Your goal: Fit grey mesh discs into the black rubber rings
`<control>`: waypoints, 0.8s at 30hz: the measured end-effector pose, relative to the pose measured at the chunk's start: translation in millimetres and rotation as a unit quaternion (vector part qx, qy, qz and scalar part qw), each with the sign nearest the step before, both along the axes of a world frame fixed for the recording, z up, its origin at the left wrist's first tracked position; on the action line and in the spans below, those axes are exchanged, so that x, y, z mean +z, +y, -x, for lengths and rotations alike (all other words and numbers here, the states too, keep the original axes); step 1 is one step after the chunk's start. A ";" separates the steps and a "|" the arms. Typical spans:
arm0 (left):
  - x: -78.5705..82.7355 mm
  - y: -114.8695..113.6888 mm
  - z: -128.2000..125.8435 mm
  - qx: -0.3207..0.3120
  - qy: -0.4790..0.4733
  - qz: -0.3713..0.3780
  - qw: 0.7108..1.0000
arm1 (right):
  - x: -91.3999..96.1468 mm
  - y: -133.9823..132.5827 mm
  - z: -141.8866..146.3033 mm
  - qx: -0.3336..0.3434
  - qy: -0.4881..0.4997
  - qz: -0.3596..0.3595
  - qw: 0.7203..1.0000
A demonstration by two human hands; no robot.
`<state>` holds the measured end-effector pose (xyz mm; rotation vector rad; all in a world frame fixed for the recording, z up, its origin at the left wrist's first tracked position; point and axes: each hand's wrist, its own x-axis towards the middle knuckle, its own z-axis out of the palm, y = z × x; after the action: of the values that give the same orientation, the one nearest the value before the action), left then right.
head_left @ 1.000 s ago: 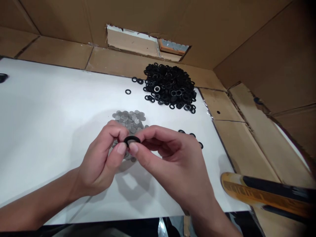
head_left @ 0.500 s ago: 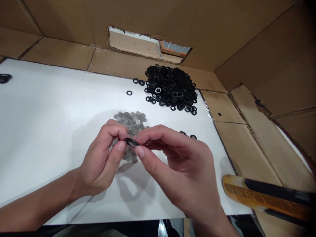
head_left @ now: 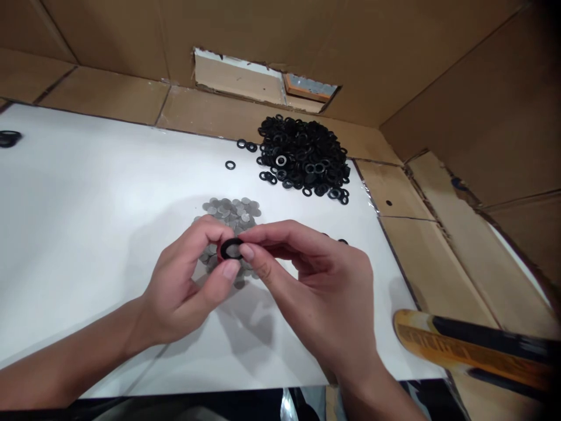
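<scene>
A black ring (head_left: 224, 250) is held above the pile of thin grey discs (head_left: 236, 213), its face turned up towards me. Grey shows in its opening; I cannot tell whether a disc sits inside or the pile shows through. My left hand (head_left: 184, 286) is closed, its bent index finger and thumb on the ring's left and lower edge. From the right, my right hand (head_left: 319, 286) pinches the same ring's edge between thumb and fingertips. Part of the disc pile is hidden behind the hands.
A large heap of black rings (head_left: 302, 155) lies at the back right of the white board (head_left: 87, 204), with a loose ring (head_left: 230, 165) beside it. Cardboard walls (head_left: 394, 52) stand behind and right. A yellow-and-black object (head_left: 460, 345) lies at the right edge.
The ring has turned from nearly edge-on to face up. My left thumb has shifted right along its lower edge, and my right fingertips have moved slightly left and up.
</scene>
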<state>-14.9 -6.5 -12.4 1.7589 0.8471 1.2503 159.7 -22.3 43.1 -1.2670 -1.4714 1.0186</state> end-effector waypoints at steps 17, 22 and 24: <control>6.0 -1.4 -2.3 0.047 -0.035 0.076 0.995 | -8.4 0.3 3.0 0.040 0.035 0.057 0.997; 7.8 -1.6 -4.0 0.049 -0.040 0.084 0.994 | -11.1 0.1 2.0 0.077 0.023 0.089 0.993; 9.6 -1.7 -5.0 0.050 -0.041 0.090 0.994 | -12.0 0.7 1.5 0.084 0.020 0.097 0.992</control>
<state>-9.9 -8.2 -2.8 1.5283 0.9781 1.2615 158.2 -21.6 31.1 -1.2650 -1.4962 1.3176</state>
